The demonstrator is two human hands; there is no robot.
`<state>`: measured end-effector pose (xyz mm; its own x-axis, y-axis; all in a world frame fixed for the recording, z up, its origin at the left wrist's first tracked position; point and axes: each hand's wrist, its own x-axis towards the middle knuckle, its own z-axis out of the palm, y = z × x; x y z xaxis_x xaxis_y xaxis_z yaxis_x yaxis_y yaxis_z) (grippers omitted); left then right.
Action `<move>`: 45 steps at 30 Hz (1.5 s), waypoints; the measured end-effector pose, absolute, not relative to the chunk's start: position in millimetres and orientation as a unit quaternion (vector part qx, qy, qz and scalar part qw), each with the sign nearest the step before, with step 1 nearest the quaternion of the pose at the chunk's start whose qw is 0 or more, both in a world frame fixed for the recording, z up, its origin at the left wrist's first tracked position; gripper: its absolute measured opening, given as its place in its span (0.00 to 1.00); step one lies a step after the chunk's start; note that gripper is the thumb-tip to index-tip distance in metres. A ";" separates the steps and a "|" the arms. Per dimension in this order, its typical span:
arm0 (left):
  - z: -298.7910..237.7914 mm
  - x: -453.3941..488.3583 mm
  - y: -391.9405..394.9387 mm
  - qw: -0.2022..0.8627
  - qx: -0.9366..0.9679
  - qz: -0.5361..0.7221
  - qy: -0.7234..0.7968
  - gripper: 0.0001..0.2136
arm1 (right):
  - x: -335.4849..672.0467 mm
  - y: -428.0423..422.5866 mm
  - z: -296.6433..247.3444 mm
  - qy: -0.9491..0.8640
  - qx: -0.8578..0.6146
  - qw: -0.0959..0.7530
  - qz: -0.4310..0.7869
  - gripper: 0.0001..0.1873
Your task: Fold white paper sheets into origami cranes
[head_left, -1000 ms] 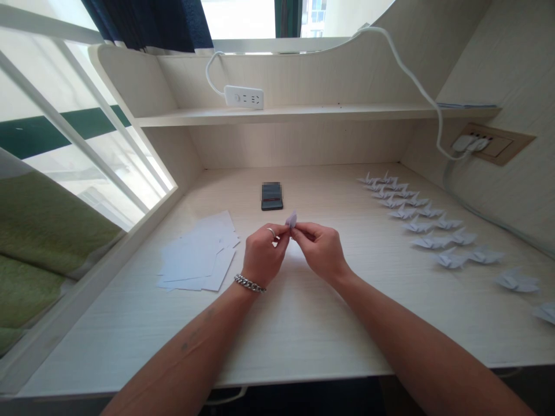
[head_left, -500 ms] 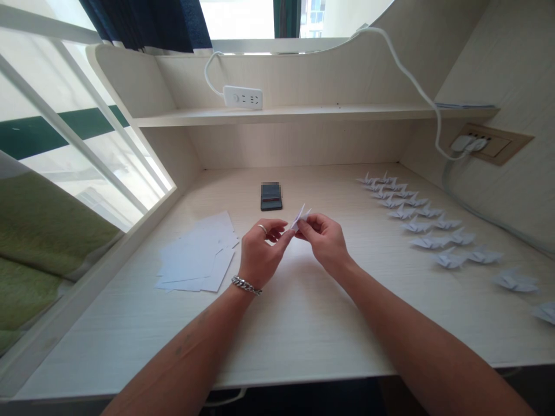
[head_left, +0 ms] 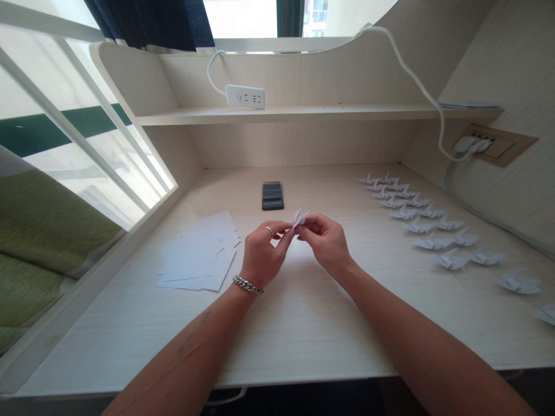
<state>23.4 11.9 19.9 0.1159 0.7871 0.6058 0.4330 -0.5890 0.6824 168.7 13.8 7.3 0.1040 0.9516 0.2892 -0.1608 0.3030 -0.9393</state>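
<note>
Between my two hands, above the middle of the desk, is a small folded piece of white paper (head_left: 299, 218) with pointed tips sticking up. My left hand (head_left: 265, 248), with a ring and a chain bracelet at the wrist, pinches its left side between thumb and fingers. From the right, my right hand (head_left: 324, 238) grips the other side, thumb against curled fingers. The fingertips hide the lower part of the fold. Left of my left hand lies a loose pile of white paper sheets (head_left: 191, 251).
Folded paper cranes (head_left: 429, 227) stand in rows along the desk's right side. A dark phone (head_left: 273, 196) lies beyond my hands. On the shelf (head_left: 303, 114) rests a white power strip (head_left: 245, 96). A white cable (head_left: 411, 78) runs to the wall socket (head_left: 498, 144).
My left fingers have closed in on the folded paper, which now looks more compact, its tips nearer together. My right hand has barely moved. The view has shifted slightly.
</note>
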 end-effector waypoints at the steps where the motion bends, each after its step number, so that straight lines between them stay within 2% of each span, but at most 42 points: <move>1: 19.8 23.2 12.0 0.171 0.729 0.513 0.420 0.08 | 168.6 13.7 7.2 -0.505 -0.392 0.630 0.440 0.13; 14: 18.2 21.7 16.8 0.238 0.708 0.467 0.473 0.12 | 168.7 12.9 3.3 -0.557 -0.418 0.601 0.392 0.12; 19: 16.3 20.0 22.4 0.298 0.679 0.457 0.491 0.12 | 168.9 12.0 4.1 -0.570 -0.434 0.581 0.387 0.12; 28: 15.6 21.1 22.3 0.339 0.672 0.455 0.476 0.09 | 171.4 15.9 1.5 -0.545 -0.448 0.567 0.424 0.17; 35: 11.5 21.9 25.8 0.350 0.672 0.441 0.482 0.09 | 171.1 16.8 4.7 -0.472 -0.448 0.563 0.509 0.18; 39: 6.9 21.9 28.2 0.402 0.646 0.450 0.468 0.10 | 170.6 15.2 5.8 -0.491 -0.439 0.546 0.517 0.19; 45: 4.8 23.3 28.1 0.487 0.607 0.468 0.418 0.14 | 170.3 16.2 5.3 -0.469 -0.468 0.570 0.485 0.17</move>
